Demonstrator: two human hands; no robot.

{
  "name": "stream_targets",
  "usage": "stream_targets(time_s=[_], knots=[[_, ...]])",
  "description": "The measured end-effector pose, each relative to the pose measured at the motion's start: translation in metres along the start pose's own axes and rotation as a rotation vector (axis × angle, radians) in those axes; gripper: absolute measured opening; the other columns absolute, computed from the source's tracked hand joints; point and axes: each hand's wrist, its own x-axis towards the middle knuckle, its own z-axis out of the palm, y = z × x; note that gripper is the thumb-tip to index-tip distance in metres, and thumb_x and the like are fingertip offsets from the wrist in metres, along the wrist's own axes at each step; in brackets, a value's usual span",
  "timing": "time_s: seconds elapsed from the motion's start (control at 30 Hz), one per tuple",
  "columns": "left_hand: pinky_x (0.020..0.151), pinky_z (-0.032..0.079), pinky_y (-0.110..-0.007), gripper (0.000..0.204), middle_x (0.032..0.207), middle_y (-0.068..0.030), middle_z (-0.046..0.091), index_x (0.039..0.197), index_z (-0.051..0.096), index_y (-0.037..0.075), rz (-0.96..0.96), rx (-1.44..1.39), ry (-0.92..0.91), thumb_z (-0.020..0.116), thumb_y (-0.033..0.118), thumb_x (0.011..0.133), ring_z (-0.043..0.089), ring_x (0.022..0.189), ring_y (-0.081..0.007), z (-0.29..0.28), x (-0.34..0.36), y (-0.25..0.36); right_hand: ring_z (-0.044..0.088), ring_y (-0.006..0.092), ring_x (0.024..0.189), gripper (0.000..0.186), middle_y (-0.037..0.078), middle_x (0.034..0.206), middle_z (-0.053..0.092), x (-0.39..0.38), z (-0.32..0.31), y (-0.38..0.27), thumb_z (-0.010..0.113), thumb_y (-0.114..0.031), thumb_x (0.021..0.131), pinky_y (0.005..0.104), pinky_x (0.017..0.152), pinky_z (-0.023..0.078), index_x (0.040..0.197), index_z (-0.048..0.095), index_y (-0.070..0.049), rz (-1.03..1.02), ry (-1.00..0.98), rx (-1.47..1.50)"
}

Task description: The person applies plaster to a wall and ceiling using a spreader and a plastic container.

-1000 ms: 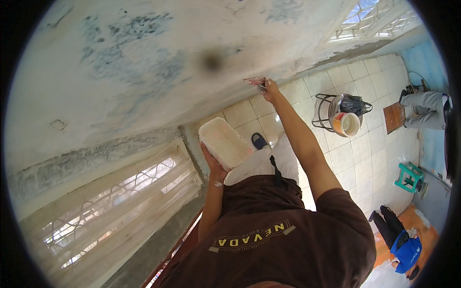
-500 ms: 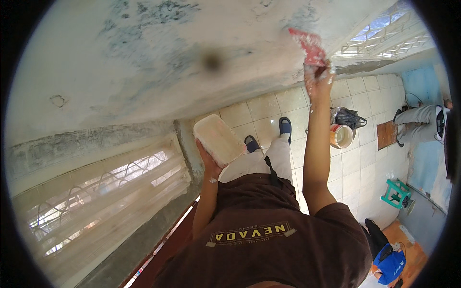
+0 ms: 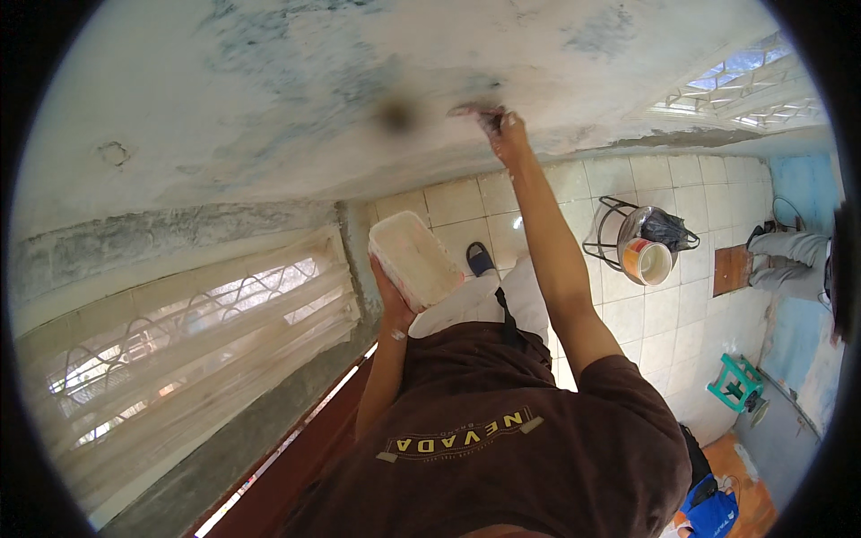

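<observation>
My left hand (image 3: 393,300) grips the side of a shallow white rectangular tub (image 3: 417,262), its inside coated with pale putty. Up at the wall, my right hand (image 3: 507,139) is closed around a red putty scraper (image 3: 473,111), seen nearly edge-on and a little blurred. Its blade is at or very near the wall (image 3: 296,134); whether it touches I cannot tell. Dark blue-grey patches mottle the whitish wall around the scraper. White smears mark my right fingers and my left wrist.
On the tiled floor, a stool with dark legs (image 3: 608,235) holds a bucket (image 3: 652,262) and a black plastic bag (image 3: 668,226). A green stool (image 3: 737,383) stands farther right. Another person's legs (image 3: 789,260) show at the right edge. A curtained window (image 3: 215,332) lies at left.
My right hand has swung left along the wall with the scraper, which has turned from broadside to nearly edge-on. The stool under the bucket has come into view. My left hand keeps the tub.
</observation>
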Motion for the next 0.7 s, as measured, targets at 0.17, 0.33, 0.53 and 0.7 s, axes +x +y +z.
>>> stream_targets(time_s=[0.17,0.33,0.53,0.7], knots=[[0.103,0.045,-0.049,0.081,0.143,-0.0106,0.045,0.147,0.034,0.014,0.094,0.038,0.026,0.034,0.074,0.091,0.048,0.128,-0.0298,-0.004,-0.003,-0.006,0.064,0.0247,0.097,0.019,0.018,0.107,0.065,-0.098,0.03,-0.074,0.046,-0.008,0.098,0.0352,0.088,0.055,0.105,0.058,0.004,-0.636,-0.005,-0.6],[0.105,0.044,-0.049,0.08,0.144,-0.0106,0.045,0.148,0.033,0.014,0.094,0.038,-0.043,0.033,0.072,0.092,0.05,0.127,-0.0295,0.023,0.008,0.005,0.061,0.0115,0.086,0.028,0.007,0.101,0.066,-0.178,-0.035,-0.084,0.068,-0.002,0.087,0.0253,0.074,0.05,0.113,0.058,0.002,-0.195,-0.053,-0.021],[0.107,0.042,-0.047,0.08,0.145,-0.0106,0.044,0.148,0.033,0.014,0.141,0.093,-0.149,0.031,0.072,0.093,0.047,0.13,-0.028,0.061,0.021,0.009,0.059,0.0112,0.077,0.019,0.005,0.089,0.068,-0.289,0.039,-0.081,0.071,-0.005,0.085,0.0294,0.069,0.048,0.102,0.065,0.002,-0.346,-0.068,-0.84],[0.107,0.042,-0.042,0.079,0.142,-0.0099,0.046,0.147,0.033,0.014,0.142,0.019,-0.228,0.026,0.072,0.094,0.049,0.128,-0.0264,0.077,0.039,-0.011,0.064,0.029,0.078,0.02,0.018,0.091,0.067,-0.301,0.067,-0.068,0.056,0.001,0.09,0.037,0.072,0.05,0.109,0.06,0.005,-0.644,-0.145,-1.24]])
